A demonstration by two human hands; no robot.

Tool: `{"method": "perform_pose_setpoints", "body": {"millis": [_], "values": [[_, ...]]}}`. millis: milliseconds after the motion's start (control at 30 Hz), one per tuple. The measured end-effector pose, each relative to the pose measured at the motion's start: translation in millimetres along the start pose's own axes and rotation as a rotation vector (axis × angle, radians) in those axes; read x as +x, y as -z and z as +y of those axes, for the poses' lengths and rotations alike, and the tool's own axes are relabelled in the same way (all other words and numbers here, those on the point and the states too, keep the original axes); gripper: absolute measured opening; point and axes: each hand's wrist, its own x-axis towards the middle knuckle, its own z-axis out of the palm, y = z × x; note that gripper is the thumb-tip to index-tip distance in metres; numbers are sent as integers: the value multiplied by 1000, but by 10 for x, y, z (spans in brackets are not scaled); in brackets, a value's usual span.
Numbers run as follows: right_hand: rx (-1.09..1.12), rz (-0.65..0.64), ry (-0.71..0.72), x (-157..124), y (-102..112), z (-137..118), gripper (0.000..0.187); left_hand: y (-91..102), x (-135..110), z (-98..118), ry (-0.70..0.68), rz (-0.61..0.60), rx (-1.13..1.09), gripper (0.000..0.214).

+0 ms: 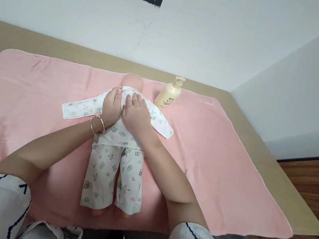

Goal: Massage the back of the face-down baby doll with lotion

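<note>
Doll (120, 136) near front blanket (214, 172) edge; sides roomy; left hand (112, 106), right hand (136, 115) unclenched atop

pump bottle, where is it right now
In the head view, the bottle is on the pink blanket, right of the doll's head, just beyond a sleeve.
</note>
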Motion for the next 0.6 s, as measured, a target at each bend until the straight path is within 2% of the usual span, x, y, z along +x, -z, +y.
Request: {"method": "perform_pose_setpoints", "body": {"millis": [67,133,233,300,367,467,533,600], "values": [[27,-53,164,37,17,34,51,6,-9,14,3,1,-8,39],[104,-91,204,111,36,166,48,14,-8,31,3,-8,3,38],[174,-55,5,154,40,284,58,19,-6,43,-3,-22,29,37],[122,-5,-146,86,23,183,63,20,-6,38,-10,-20,37,38],[33,31,-181,-17,4,-5,59,23,-9,27,-15,-18,33,38],[14,-28,49,-68,-7,-122,55,28,-9,9,-47,-30,53,38],[73,-54,153,9,-12,15,51,24,-6,0,-90,-43,97,39],[162,-44,143,118,-30,224,47,13,-4,-7,-121,-47,140,40]]}}
